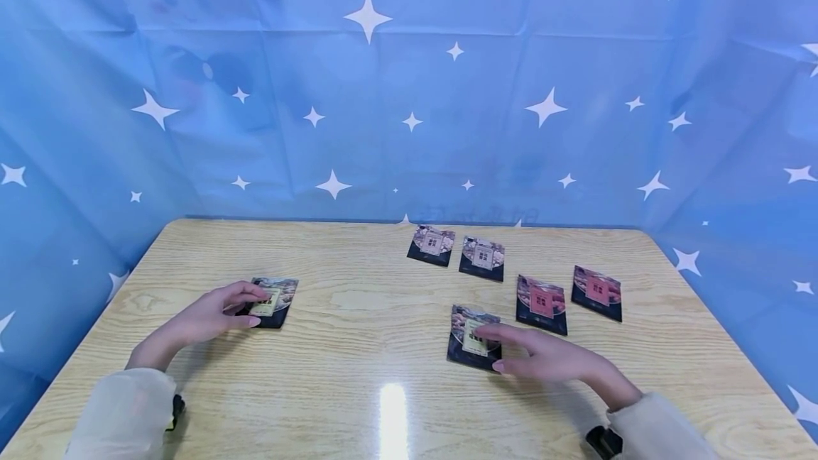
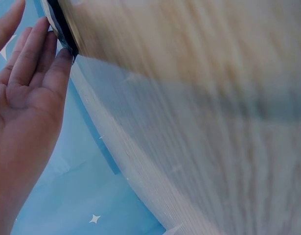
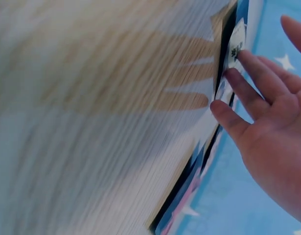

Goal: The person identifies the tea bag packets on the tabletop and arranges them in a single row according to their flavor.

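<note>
The right hand (image 1: 533, 357), fingers loosely straight, rests on a yellow-labelled packet (image 1: 456, 353), dark-bottomed with a colourful printed top. The left hand (image 1: 204, 314), similarly extended, touches a matching packet (image 1: 286, 297) well left of that one. Fingers partly cover both labels; the lettering is too small to read. Both wrists reach inward. Behind the right-hand packet lie two lilac-labelled packets (image 1: 482, 258); to its right, two red-labelled packets (image 1: 541, 302).

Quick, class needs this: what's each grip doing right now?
Left grip: open, touching one yellow-labelled packet.
Right grip: open, touching another yellow-labelled packet.
</note>
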### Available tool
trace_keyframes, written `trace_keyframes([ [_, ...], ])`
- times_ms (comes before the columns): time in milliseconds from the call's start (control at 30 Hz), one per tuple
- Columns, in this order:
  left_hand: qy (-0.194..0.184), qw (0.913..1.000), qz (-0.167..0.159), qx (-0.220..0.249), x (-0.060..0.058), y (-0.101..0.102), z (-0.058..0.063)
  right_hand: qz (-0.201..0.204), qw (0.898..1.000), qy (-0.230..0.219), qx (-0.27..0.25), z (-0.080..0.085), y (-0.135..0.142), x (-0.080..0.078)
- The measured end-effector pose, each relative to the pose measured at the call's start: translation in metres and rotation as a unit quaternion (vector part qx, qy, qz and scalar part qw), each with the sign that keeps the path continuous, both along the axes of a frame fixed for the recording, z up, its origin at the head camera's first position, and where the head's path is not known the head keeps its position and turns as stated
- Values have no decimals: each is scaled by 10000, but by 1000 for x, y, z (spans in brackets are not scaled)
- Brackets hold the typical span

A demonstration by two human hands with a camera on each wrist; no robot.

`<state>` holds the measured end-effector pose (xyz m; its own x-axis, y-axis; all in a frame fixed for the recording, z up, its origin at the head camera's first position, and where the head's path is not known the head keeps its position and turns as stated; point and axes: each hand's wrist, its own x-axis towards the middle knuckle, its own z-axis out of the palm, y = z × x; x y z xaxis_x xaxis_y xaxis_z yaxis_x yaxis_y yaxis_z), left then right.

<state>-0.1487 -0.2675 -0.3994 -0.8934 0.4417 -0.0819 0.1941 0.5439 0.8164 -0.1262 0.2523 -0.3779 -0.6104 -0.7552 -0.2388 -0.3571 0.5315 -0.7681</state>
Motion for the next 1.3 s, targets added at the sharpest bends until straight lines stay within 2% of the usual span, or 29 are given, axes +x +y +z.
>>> trace_keyframes([
  [133,-8,10000,6,13,0,0,0,-28,10000,43,15,-2,-4,-4],
  [467,29,10000,-14,32,1,-1,-1,-253,9987,75,-425,-2,-3,-4],
  [633,21,10000,-17,10,1,-1,-1,-315,9983,-104,-485,-3,-6,-5],
  [767,18,10000,-23,1,1,-1,-1,-311,9985,-223,-392,-5,-7,-6],
  [933,-3,10000,-15,-8,0,-1,-1,-255,9994,-47,-247,-7,-10,-9],
  [1067,-28,10000,-18,2,0,-1,-2,-133,9993,121,-324,-5,-12,-12],
  [1300,-27,10000,-33,16,0,0,1,-59,9993,112,-364,-5,-13,-16],
])
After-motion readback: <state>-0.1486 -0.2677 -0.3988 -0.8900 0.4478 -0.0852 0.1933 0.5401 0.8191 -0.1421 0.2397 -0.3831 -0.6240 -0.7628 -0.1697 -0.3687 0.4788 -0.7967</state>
